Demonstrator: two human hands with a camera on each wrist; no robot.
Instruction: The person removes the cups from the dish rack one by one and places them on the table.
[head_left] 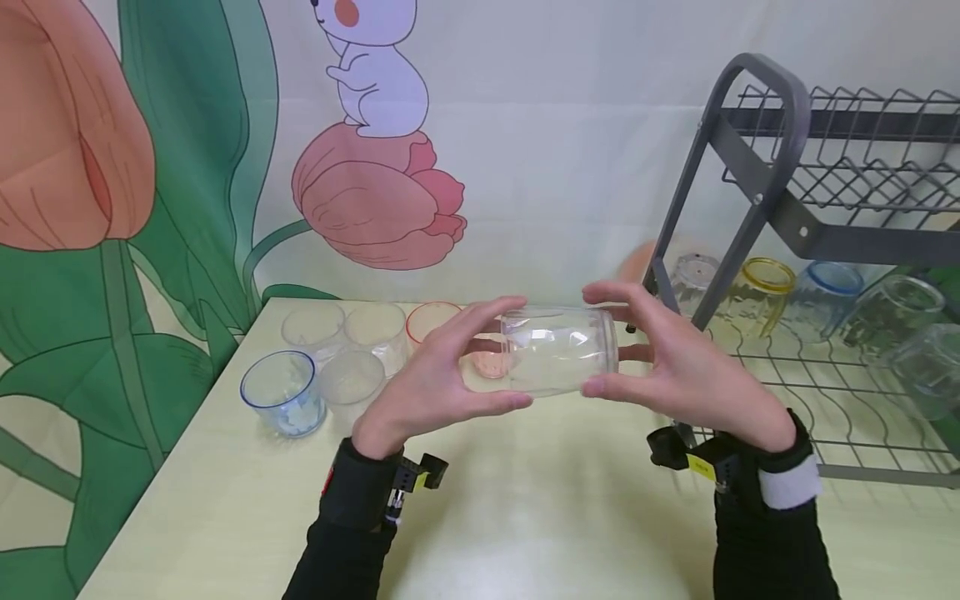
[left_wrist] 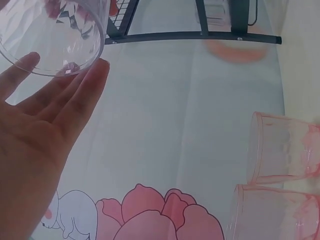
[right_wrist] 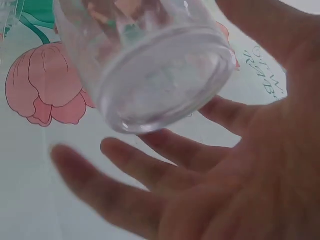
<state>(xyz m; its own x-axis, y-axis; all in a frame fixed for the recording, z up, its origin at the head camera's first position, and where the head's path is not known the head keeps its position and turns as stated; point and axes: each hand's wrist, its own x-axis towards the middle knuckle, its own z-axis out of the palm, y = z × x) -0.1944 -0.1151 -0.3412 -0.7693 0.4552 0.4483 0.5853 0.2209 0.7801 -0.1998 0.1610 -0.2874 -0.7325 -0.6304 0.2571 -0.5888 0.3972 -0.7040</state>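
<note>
A clear drinking glass (head_left: 558, 350) lies sideways in the air above the table, between my two hands. My left hand (head_left: 442, 367) holds its open end, thumb below and fingers above; in the left wrist view fingertips meet the rim of the glass (left_wrist: 75, 70). At the thick base, my right hand (head_left: 667, 358) grips with the thumb low and the fingers spread. The right wrist view shows the base of the glass (right_wrist: 170, 80) close to the curved fingers (right_wrist: 165, 150), some of them apart from it.
Several glasses stand at the table's back left, among them a blue-rimmed glass (head_left: 281, 392) and a red-rimmed glass (head_left: 431, 317) partly behind my left hand. A grey metal rack (head_left: 750, 208) on the right holds several glasses on its lower shelf, including a yellow-rimmed glass (head_left: 761, 287).
</note>
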